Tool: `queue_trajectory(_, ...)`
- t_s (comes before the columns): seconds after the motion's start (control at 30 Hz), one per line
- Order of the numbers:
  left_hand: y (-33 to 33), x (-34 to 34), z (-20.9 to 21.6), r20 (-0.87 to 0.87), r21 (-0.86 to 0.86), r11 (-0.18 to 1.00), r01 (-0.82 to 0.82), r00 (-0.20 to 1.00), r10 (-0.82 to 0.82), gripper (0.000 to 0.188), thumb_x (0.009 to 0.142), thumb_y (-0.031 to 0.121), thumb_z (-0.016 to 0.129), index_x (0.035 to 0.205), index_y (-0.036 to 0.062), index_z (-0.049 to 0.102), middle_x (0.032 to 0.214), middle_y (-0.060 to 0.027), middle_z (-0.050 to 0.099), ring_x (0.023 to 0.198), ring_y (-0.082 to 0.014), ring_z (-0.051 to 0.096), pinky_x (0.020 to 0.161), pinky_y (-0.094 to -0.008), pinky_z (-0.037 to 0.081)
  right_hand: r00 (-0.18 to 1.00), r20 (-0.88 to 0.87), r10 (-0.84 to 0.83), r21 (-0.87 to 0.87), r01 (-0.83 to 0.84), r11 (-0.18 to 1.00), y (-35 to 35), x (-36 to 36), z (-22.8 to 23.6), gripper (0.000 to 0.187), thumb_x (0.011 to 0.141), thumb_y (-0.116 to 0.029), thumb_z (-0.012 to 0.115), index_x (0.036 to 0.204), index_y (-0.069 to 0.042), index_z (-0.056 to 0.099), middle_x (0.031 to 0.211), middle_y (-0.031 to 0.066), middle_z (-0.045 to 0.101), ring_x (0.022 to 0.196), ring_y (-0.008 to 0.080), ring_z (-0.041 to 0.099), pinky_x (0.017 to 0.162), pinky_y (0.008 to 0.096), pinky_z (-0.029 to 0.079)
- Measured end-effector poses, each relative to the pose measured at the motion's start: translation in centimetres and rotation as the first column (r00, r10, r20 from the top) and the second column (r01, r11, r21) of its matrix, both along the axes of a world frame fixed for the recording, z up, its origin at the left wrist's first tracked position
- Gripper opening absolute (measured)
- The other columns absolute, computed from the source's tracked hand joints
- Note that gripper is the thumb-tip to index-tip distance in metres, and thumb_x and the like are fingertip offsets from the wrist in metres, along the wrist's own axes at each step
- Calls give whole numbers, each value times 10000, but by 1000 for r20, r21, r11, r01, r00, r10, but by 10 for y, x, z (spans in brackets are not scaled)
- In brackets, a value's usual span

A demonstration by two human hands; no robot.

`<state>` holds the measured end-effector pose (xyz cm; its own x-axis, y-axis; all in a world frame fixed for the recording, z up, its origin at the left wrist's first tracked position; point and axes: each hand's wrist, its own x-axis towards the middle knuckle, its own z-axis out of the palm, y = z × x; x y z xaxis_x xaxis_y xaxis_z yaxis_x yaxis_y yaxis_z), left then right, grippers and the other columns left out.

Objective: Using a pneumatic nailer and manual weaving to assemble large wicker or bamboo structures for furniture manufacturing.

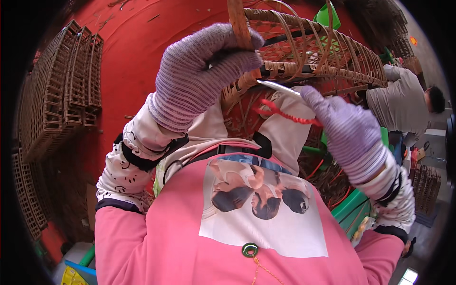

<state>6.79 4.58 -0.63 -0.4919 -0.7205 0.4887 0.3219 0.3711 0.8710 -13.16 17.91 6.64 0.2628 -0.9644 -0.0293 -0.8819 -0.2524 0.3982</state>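
Note:
My left hand (199, 71), in a lilac striped glove, is closed around a flat brown wicker strip (240, 23) that stands up at the near end of a woven basket (332, 52). In my right hand (349, 128), gloved the same way, is a pointed metal blade (279, 87); its handle is hidden in my fist. The blade's tip lies close to the strip's lower end, just below my left hand; whether they touch I cannot tell. A twisted red cord (294, 117) dangles beside my right hand. Loose strips loop up from the basket's rim.
Stacks of brown woven panels (61, 85) stand at the left on a red floor covering (135, 42). A green plastic object (327, 16) lies beyond the basket. Another person (399, 97) bends over at the right. Dark strips (332, 180) lie by a green container (351, 211).

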Motion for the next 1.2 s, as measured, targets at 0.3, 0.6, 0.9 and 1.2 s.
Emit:
queue_trajectory(0.3,1,-10,-1,257,-293,953,-70,955,149,224,790,-7,655,1008,-15,609,906,-47,640,841,-102,593,796,-247,486,996,57,-63,-14,64,998,13,1,-16,527,752,-46,545,1265,-142,473,688,61,523,594,225,578,517,335,483)
queue_trajectory(0.6,-37,-25,17,425,188,974,130,883,-200,207,856,166,617,999,16,629,755,-7,641,654,-57,577,609,-210,481,980,157,122,100,-138,985,-48,-39,13,424,746,-82,576,1154,-197,557,798,91,621,693,306,618,581,400,506)
queue_trajectory(0.9,-22,-22,14,246,427,887,174,922,-300,130,854,118,610,952,33,608,797,-15,627,634,-66,577,547,-202,483,978,209,11,179,-49,983,-37,-31,17,239,824,-151,482,1054,-191,533,736,109,620,658,301,642,532,418,508)
queue_trajectory(1.2,-19,-19,9,129,467,851,238,934,-332,138,903,149,528,972,36,570,831,-56,644,603,-82,573,538,-216,483,972,233,-16,224,-38,974,-33,-33,12,314,818,-137,494,1125,-191,535,800,124,619,670,316,640,556,442,508)
